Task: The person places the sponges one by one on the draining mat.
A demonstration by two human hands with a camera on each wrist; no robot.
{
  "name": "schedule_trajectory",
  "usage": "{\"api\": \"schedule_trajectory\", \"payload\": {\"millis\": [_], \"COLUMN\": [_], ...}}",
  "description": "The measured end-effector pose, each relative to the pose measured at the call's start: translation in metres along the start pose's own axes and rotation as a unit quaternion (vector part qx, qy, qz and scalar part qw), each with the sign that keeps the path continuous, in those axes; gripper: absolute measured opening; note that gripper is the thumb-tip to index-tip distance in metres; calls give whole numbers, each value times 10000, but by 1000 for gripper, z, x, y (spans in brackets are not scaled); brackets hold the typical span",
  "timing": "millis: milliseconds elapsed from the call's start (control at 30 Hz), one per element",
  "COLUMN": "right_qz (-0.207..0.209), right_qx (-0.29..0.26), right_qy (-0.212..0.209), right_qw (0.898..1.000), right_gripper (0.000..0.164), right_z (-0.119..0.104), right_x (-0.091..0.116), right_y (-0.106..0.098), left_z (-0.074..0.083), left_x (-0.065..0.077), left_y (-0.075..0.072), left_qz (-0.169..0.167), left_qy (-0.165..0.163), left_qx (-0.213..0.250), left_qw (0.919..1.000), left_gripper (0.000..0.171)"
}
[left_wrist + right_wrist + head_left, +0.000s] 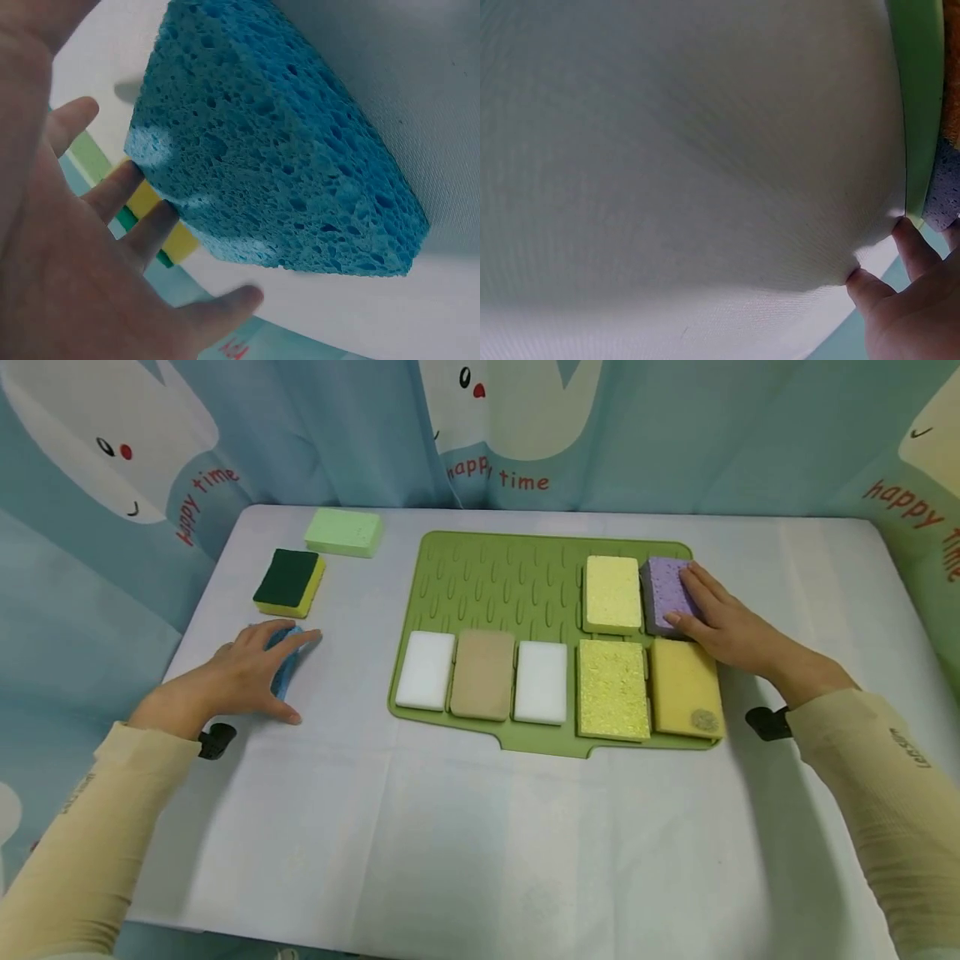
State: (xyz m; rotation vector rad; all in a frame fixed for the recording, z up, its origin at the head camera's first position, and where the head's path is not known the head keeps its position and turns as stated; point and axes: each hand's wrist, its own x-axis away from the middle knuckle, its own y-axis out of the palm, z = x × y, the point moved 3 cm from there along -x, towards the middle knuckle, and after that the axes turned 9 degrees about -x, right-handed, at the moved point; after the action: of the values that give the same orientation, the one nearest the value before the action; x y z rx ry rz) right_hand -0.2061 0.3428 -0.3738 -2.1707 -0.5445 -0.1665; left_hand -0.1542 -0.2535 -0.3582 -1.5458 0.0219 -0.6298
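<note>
My left hand (251, 670) is over a blue porous sponge (285, 664) at the left of the table, its fingers and thumb spread apart. In the left wrist view the blue sponge (270, 150) looms large, with two fingertips (161, 217) right at its edge. My right hand (731, 625) rests at a purple sponge (670, 593) in the far right corner of the green mat (480, 577). Index finger and thumb lie over its top. In the right wrist view other fingertips (911, 236) touch the white cloth beside the mat's rim.
Pale yellow (612, 593), speckled yellow (613, 689) and plain yellow (686, 685) sponges sit on the mat, near a beige one (482, 675) and two white ones (425, 671). Beyond my left hand lie a green-and-yellow scouring sponge (288, 582) and a light green block (344, 532).
</note>
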Motion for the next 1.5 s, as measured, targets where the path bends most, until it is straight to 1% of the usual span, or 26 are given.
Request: {"api": "schedule_trajectory", "payload": {"millis": [100, 233, 333, 400, 567, 700, 1000, 1133, 1500], "right_qz": [-2, 24, 5, -10, 26, 35, 61, 66, 55], "right_qx": [5, -6, -44, -45, 7, -51, -34, -36, -40], "right_qy": [-3, -29, -21, -22, 1, 8, 0, 9, 38], "right_qw": [10000, 10000, 10000, 10000, 10000, 10000, 10000, 10000, 10000], "right_gripper": [80, 79, 79, 79, 79, 79, 79, 80, 80], "right_z": [0, 0, 0, -1, -1, -2, -1, -1, 0], "right_x": [0, -1, -1, -1, 0, 0, 0, 1, 2], "right_y": [0, -1, 0, 1, -1, -1, 0, 0, 0], "left_z": [-2, -6, -11, -15, -19, -18, -14, -14, -14], "left_x": [0, -3, -5, -5, -3, -4, -6, -8, -8], "left_y": [1, 1, 1, 1, 2, 1, -1, -3, -8], "left_qz": [-52, -185, -377, -511, -825, -935, -1083, -1090, -788], "left_qy": [-102, -90, -148, -223, -326, -354, -464, -470, -347], "left_qx": [-49, 166, 358, 389, 312, 157, -335, -459, -684], "left_qw": [9999, 9996, 9985, 9977, 9956, 9949, 9925, 9919, 9939], "left_gripper": [121, 124, 129, 134, 142, 142, 146, 144, 135]}}
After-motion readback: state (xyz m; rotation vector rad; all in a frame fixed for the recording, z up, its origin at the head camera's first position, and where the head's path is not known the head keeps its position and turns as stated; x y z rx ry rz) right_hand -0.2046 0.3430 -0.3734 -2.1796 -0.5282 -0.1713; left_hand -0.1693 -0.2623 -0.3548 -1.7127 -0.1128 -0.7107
